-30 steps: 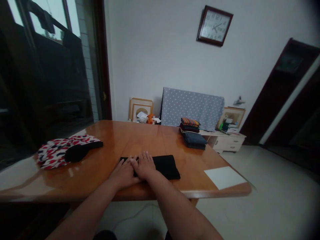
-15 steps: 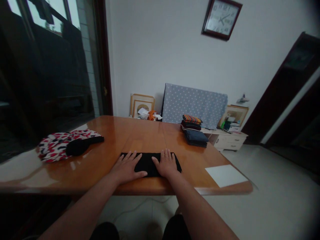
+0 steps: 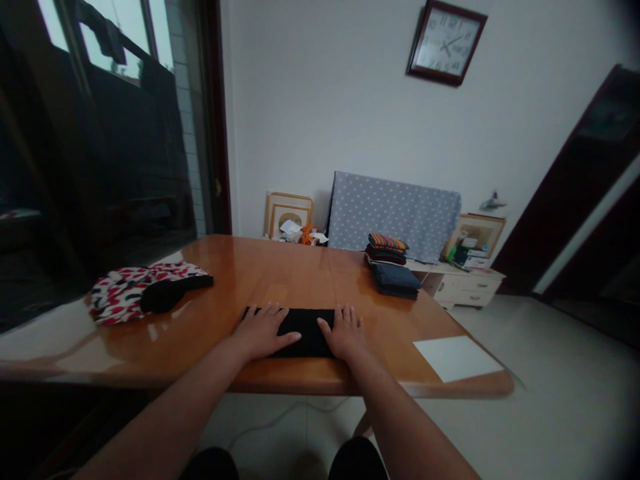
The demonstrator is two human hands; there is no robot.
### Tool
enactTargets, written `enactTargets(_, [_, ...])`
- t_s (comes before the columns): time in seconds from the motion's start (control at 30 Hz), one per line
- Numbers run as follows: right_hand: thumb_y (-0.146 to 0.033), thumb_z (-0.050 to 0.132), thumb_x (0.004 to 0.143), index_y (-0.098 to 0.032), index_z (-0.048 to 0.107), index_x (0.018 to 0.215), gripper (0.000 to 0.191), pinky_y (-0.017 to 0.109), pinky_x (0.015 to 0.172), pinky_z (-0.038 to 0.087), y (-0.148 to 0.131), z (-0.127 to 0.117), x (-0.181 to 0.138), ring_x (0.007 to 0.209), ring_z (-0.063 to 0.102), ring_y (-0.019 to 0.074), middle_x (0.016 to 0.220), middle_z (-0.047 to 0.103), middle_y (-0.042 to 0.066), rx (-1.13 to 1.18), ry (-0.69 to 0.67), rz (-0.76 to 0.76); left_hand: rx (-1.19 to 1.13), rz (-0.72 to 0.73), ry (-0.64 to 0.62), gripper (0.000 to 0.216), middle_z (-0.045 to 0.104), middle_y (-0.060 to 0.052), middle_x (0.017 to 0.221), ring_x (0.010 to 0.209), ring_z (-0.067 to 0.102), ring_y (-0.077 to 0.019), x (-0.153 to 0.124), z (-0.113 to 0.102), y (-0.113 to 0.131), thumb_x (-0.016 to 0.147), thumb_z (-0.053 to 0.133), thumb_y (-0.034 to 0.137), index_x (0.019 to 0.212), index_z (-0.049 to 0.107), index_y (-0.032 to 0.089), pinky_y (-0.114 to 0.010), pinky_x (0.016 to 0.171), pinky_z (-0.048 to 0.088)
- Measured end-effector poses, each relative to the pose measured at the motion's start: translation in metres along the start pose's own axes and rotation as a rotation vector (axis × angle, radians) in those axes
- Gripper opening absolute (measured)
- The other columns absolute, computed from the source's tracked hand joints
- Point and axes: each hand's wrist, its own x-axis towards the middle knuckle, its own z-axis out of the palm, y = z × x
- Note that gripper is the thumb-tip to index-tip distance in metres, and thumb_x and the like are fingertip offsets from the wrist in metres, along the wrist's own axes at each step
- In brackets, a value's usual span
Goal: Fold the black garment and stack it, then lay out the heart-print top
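Note:
A black folded cloth (image 3: 306, 333), perhaps a garment, lies flat near the front edge of the wooden table (image 3: 280, 267). My left hand (image 3: 265, 331) rests on its left end, fingers spread and thumb stretched towards the middle. On the right end lies my right hand (image 3: 347, 331), fingers stretched out and palm down. Neither hand grips the cloth; both cover parts of it.
Left on the table are a red, white and black patterned cloth (image 3: 117, 293) and a black item (image 3: 163, 295). To the right stand a stack of folded clothes (image 3: 387, 250), folded dark blue jeans (image 3: 396, 280) and a white sheet (image 3: 457, 357).
My right hand has slid a little outward to the right, showing more of the black cloth between my hands. The view has shifted slightly.

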Motion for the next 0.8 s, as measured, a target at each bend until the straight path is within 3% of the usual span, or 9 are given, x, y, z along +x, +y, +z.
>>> enactTargets(0.13, [-0.074, 0.024, 0.089, -0.010, 0.021, 0.155, 0.092, 0.056, 0.116, 0.004, 0.000, 0.004, 0.001, 0.150, 0.007, 0.0342, 0.162, 0.014, 0.019, -0.008, 0.021, 0.022, 0.008, 0.117, 0.057, 0.067, 0.033, -0.009, 0.157, 0.147, 0.024, -0.0293, 0.009, 0.007, 0.018, 0.096, 0.026, 0.064, 0.147, 0.044, 0.025, -0.054, 0.117, 0.013])
enactTargets(0.27, [-0.075, 0.022, 0.089, -0.011, 0.020, 0.156, 0.092, 0.054, 0.117, 0.004, 0.002, 0.006, 0.003, 0.150, 0.005, 0.0330, 0.163, 0.013, 0.017, -0.005, 0.010, 0.021, 0.014, 0.097, -0.030, 0.072, 0.023, -0.005, 0.161, 0.148, 0.018, -0.0327, 0.008, 0.014, 0.025, 0.091, 0.027, 0.071, 0.152, 0.035, 0.032, -0.058, 0.115, 0.015])
enactTargets(0.47, [-0.071, 0.024, 0.091, -0.011, 0.020, 0.155, 0.088, 0.056, 0.117, 0.004, -0.003, -0.009, 0.007, 0.150, 0.006, 0.0323, 0.162, 0.014, 0.017, -0.023, -0.084, 0.053, 0.016, 0.077, -0.038, 0.079, 0.019, -0.004, 0.162, 0.148, 0.016, -0.0337, 0.008, 0.017, 0.021, 0.088, 0.026, 0.077, 0.153, 0.032, 0.032, -0.060, 0.115, 0.013])
enactTargets(0.63, [-0.057, 0.024, 0.097, -0.018, 0.021, 0.156, 0.071, 0.053, 0.118, -0.003, -0.024, -0.013, -0.002, 0.151, 0.005, 0.0280, 0.163, 0.014, 0.010, -0.049, 0.060, -0.160, 0.024, 0.076, -0.039, 0.079, 0.020, -0.003, 0.162, 0.148, 0.015, -0.0349, 0.008, 0.019, 0.021, 0.087, 0.025, 0.077, 0.153, 0.031, 0.033, -0.060, 0.115, 0.012])
enactTargets(0.73, [-0.053, 0.022, 0.098, -0.019, 0.028, 0.154, 0.066, 0.051, 0.118, -0.002, -0.030, -0.007, -0.009, 0.151, 0.009, 0.0258, 0.161, 0.023, 0.009, -0.034, -0.025, -0.251, 0.029, 0.073, -0.048, 0.078, 0.020, -0.002, 0.162, 0.148, 0.016, -0.0367, 0.008, 0.018, 0.022, 0.087, 0.025, 0.077, 0.153, 0.030, 0.035, -0.061, 0.114, 0.012])
enactTargets(0.8, [-0.054, 0.024, 0.098, -0.020, 0.033, 0.152, 0.065, 0.051, 0.118, -0.002, -0.027, -0.005, -0.010, 0.150, 0.013, 0.0259, 0.160, 0.029, 0.008, -0.006, -0.071, -0.237, 0.026, 0.072, -0.057, 0.077, 0.020, -0.002, 0.162, 0.147, 0.016, -0.0383, 0.008, 0.016, 0.023, 0.087, 0.026, 0.077, 0.153, 0.030, 0.036, -0.062, 0.114, 0.012])
